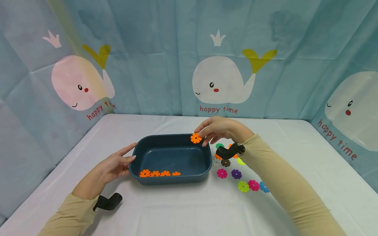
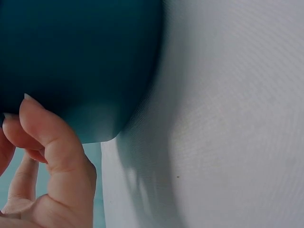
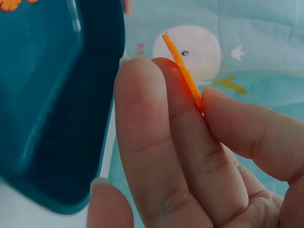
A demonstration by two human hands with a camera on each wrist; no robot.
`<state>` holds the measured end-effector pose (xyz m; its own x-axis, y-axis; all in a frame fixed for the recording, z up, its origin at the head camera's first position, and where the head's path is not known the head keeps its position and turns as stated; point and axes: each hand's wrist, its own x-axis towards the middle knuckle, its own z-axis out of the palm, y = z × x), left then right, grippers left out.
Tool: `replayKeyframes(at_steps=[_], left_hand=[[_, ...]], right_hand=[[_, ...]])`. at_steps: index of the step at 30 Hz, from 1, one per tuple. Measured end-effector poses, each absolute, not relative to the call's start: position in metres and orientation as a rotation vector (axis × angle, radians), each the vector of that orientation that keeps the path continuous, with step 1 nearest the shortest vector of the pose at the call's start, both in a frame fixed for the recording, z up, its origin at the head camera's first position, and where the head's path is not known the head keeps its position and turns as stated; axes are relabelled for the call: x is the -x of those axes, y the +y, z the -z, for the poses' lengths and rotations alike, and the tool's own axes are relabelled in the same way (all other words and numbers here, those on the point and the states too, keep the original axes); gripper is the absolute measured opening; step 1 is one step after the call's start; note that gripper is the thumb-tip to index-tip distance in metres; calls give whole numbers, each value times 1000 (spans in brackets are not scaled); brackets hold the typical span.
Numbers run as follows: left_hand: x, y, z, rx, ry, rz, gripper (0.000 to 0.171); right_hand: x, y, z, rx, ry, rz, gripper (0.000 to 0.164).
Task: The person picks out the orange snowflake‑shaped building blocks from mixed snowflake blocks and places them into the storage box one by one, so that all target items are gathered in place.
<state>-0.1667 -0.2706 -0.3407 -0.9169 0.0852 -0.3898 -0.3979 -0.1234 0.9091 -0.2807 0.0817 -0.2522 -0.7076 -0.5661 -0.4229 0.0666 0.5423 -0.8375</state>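
My right hand (image 1: pixel 220 128) pinches an orange interlocking disc (image 1: pixel 196 138) between thumb and fingers. It hovers above the back right corner of a dark blue plastic basin (image 1: pixel 172 157). In the right wrist view, the held disc (image 3: pixel 183 71) appears edge-on beside the basin wall (image 3: pixel 107 104). My left hand (image 1: pixel 113 166) touches the basin's left side with extended fingers. Its fingertips lie against the outer wall (image 2: pixel 90 71) in the left wrist view. Several orange discs (image 1: pixel 155 173) line the basin's front inside edge.
Right of the basin, loose discs are scattered on the white tablecloth (image 1: pixel 174 209), among them a pink one (image 1: pixel 222 173), a purple one (image 1: pixel 236 174) and a lime one (image 1: pixel 243 186). My right forearm partly covers this group. A blue whale-print curtain (image 1: pixel 159 75) hangs behind the table.
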Motion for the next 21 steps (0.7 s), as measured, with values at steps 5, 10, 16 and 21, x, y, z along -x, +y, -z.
replayKeyframes(at_steps=[5, 10, 16, 21], left_hand=[[166, -271, 341, 347, 1821, -2113, 76], [166, -272, 341, 343, 1818, -2113, 76], [167, -272, 341, 340, 1820, -2112, 76], [168, -272, 341, 342, 1817, -2111, 75]], right_hand=[[281, 70, 252, 419, 2072, 1167, 33], [282, 59, 252, 419, 2071, 1161, 32], [282, 48, 251, 419, 2061, 1158, 30], [283, 39, 252, 419, 2060, 1141, 30]])
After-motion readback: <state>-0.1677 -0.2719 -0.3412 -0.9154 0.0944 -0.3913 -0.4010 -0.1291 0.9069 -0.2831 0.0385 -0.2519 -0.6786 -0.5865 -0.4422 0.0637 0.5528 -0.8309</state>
